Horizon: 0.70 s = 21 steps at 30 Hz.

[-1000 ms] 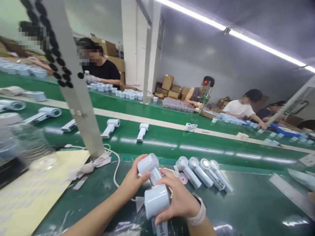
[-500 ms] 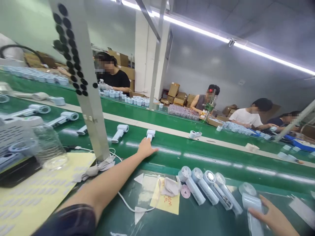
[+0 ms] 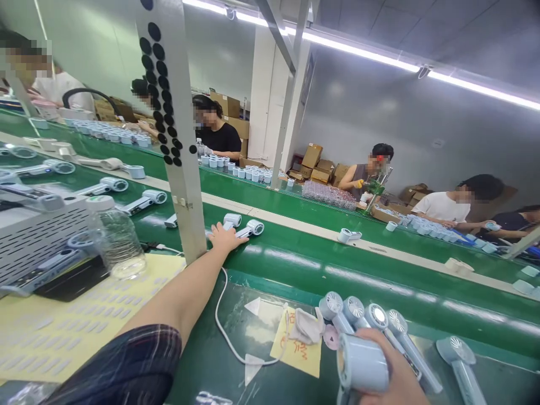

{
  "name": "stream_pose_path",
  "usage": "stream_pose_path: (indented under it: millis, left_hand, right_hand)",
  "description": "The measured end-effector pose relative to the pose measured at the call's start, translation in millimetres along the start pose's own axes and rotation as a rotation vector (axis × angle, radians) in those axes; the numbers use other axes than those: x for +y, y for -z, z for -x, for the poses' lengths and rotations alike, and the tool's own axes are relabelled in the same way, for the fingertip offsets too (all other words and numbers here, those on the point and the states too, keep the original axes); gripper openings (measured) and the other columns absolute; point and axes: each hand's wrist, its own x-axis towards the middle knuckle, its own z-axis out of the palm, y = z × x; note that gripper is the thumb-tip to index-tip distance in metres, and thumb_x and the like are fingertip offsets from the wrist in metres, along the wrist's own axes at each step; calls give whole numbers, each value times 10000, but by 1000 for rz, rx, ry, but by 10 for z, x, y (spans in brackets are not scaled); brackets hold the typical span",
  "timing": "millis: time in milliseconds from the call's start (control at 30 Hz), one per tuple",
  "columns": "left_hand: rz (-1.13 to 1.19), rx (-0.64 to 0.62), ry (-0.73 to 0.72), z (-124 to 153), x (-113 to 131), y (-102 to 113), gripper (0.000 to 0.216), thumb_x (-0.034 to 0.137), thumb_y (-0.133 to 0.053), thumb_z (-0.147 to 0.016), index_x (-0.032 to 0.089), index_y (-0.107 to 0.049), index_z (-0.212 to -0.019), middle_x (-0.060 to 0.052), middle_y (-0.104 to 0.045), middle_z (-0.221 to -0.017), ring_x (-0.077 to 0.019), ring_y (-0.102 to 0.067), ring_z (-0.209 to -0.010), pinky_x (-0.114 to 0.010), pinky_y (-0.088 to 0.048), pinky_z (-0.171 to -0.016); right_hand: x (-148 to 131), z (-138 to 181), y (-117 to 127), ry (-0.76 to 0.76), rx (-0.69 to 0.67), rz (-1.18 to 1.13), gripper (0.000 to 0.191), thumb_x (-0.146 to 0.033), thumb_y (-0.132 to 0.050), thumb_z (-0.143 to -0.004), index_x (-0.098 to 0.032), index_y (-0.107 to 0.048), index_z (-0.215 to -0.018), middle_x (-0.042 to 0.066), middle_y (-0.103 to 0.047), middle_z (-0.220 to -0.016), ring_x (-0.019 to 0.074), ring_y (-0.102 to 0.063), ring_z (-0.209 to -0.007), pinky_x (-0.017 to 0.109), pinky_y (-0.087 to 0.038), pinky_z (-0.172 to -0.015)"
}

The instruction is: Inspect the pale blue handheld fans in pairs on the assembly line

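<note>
The green belt runs beneath my outstretched left hand, which is at two fans; whether it grips either, I cannot tell. A clear bottle stands to its left. Well apart, my right hand is clamped on a pale-blue fan; just beyond it lie four more fans and a small pink disc.

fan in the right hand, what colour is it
Pale blue; the fan in the right hand shows best in the head view, the only one.
</note>
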Motion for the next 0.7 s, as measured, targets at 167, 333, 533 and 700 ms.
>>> stream_pose_path:
  millis: [167, 333, 533, 700]
  left_hand:
    - [-7, -92, -60, 94, 107, 124, 728, 658, -609, -813, 76, -674, -1246, -309, -502, -1356, -455, -506, -1239, -498, -431, -976]
    - [-31, -96, -348, 682, -44, 277, 602, 610, -669, -780, 124, -738, -1129, -217, -556, -1303, -378, -550, -1206, -440, -438, -1035]
    - [-72, -38, -502, 1653, -644, 255, 417, 428, -790, -708, 185, -735, -1042, -175, -570, -1362, -366, -592, -1186, -484, -463, -1056]
    - [-179, 105, -401, 1958, -891, 231, 391, 407, -798, -724, 170, -703, -1020, -226, -558, -1412, -436, -547, -1258, -573, -491, -1002]
  right_hand:
    - [36, -262, -684, 69, -73, -388, 1005, -620, -992, -308, -263, -637, -1178, 72, -722, -1011, 255, -668, -803, 307, -535, -654]
    - [424, -539, -1126, 5, 9, -608, 848, -608, -934, -583, -235, -589, -1263, 101, -737, -1078, 291, -696, -947, 395, -561, -822]
    - [564, -568, -1209, -134, 81, -756, 545, -463, -929, -670, -205, -677, -1079, 61, -756, -925, 259, -709, -855, 402, -593, -800]
    - [357, -533, -1149, -243, 72, -977, 452, -479, -951, -628, -184, -709, -870, 18, -704, -748, 191, -668, -701, 377, -619, -736]
